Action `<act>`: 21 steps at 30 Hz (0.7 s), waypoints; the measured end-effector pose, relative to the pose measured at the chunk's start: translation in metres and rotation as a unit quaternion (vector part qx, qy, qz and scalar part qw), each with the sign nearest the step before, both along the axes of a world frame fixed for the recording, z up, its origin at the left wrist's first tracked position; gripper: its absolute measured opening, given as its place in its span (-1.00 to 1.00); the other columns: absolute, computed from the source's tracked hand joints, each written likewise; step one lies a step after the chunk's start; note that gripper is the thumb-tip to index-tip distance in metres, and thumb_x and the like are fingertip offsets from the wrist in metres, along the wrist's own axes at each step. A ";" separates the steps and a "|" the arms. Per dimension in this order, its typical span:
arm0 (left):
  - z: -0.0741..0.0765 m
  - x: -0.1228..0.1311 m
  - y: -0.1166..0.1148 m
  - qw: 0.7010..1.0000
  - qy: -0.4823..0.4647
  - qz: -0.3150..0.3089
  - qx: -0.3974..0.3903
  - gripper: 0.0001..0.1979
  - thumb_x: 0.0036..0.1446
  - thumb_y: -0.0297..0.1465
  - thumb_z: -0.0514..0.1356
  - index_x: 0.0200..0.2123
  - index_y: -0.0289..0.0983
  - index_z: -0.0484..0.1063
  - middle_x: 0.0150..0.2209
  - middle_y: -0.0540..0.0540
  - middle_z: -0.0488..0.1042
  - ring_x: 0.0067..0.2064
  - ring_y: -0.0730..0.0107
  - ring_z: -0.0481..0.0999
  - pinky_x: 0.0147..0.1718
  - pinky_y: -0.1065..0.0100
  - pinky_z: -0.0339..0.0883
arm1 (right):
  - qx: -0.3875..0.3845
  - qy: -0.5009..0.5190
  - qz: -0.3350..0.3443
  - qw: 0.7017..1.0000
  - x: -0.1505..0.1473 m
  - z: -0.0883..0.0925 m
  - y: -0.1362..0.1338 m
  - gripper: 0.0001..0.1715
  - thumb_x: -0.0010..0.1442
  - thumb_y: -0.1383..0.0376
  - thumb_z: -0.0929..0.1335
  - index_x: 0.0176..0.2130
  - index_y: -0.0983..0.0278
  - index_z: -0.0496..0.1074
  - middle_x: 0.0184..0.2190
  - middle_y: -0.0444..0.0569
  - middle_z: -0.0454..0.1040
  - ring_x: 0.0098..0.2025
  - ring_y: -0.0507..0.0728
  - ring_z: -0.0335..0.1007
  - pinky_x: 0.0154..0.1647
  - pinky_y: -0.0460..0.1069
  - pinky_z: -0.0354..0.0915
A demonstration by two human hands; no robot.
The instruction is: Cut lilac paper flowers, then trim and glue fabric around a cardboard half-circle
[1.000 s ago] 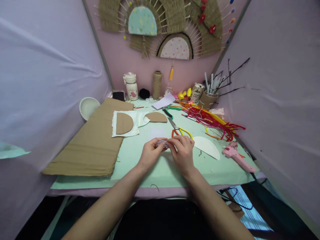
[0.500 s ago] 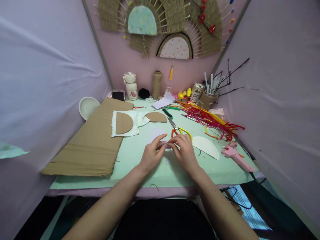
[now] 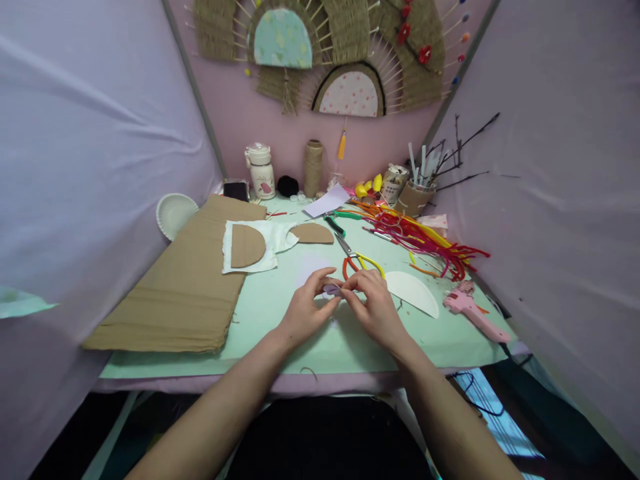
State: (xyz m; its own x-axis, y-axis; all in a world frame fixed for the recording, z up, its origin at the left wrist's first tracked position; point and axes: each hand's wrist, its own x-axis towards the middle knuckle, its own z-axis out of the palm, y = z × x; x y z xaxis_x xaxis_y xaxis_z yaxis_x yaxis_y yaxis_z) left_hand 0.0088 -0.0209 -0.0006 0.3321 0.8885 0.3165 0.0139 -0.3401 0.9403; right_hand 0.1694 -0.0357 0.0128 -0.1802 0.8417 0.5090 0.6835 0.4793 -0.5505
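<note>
Honestly, from my remote seat the fiddly part is the small lilac piece [image 3: 331,289], held above the near middle of the table [image 3: 273,343]: the left hand [image 3: 309,307] curls around it and the right hand [image 3: 373,308] pinches its right end, so the 2 hands nearly meet. It looks thin to me, so a hard pinch or uneven pull could crease or tear it, while a loose grip could let it slip. The right knuckles sit close to the scissors [image 3: 353,255]; a careless swing might knock them or push the white half disc [image 3: 414,293] aside. Counting tabletop things, I get 1 pair of scissors, 1 white half disc, 2 cardboard half-rounds [image 3: 248,247], 1 pink glue gun [image 3: 475,315], 1 twine spool [image 3: 313,170] and 1 lidded bottle [image 3: 263,177]. The fuzzy stems [image 3: 425,240] tangle too much to count.
</note>
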 end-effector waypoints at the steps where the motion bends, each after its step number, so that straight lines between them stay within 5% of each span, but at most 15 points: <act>1: 0.000 0.000 0.000 1.000 -0.007 -0.002 -0.009 -0.54 0.07 -0.42 0.21 0.06 -0.22 0.24 -0.17 -0.14 0.52 -0.08 0.32 0.50 -0.01 0.26 0.29 | -0.007 0.018 0.004 1.000 0.000 0.001 0.000 -0.85 0.22 0.34 0.29 -0.42 0.23 0.31 -0.41 -0.07 0.39 -0.26 0.16 0.25 -0.20 0.06 0.15; 10: -0.002 0.002 -0.001 0.999 -0.020 0.009 -0.046 -0.59 0.06 -0.41 0.21 0.01 -0.23 0.29 -0.31 -0.05 0.48 -0.22 0.38 0.49 -0.12 0.29 0.36 | -0.066 0.108 -0.002 0.992 -0.002 -0.001 0.001 -0.83 0.14 0.38 0.31 -0.49 0.23 0.32 -0.47 -0.10 0.40 -0.32 0.14 0.28 -0.23 0.04 0.20; 15: -0.002 0.003 0.003 0.990 -0.080 -0.008 -0.116 -0.51 -0.05 -0.52 0.25 0.00 -0.22 0.27 -0.12 -0.12 0.45 -0.05 0.31 0.47 -0.07 0.27 0.34 | -0.023 0.132 -0.022 0.991 -0.002 -0.002 0.001 -0.84 0.17 0.39 0.30 -0.46 0.22 0.33 -0.43 -0.08 0.40 -0.28 0.15 0.29 -0.19 0.07 0.21; 18: 0.002 0.000 0.006 0.947 -0.153 -0.036 -0.280 -0.64 -0.02 -0.49 0.23 -0.09 -0.26 0.33 -0.15 -0.13 0.45 -0.16 0.32 0.53 -0.16 0.30 0.38 | 0.049 0.138 -0.019 0.989 -0.002 -0.004 0.000 -0.86 0.21 0.37 0.29 -0.40 0.20 0.39 -0.39 -0.07 0.42 -0.24 0.16 0.31 -0.14 0.11 0.20; 21: 0.008 -0.007 0.009 0.871 -0.189 -0.135 -0.432 -0.78 0.07 -0.36 0.20 -0.19 -0.32 0.42 -0.28 -0.14 0.49 -0.33 0.41 0.54 -0.31 0.41 0.38 | 0.085 0.118 0.026 0.989 -0.003 -0.007 -0.002 -0.82 0.21 0.36 0.29 -0.39 0.18 0.45 -0.41 -0.07 0.42 -0.26 0.16 0.30 -0.14 0.13 0.20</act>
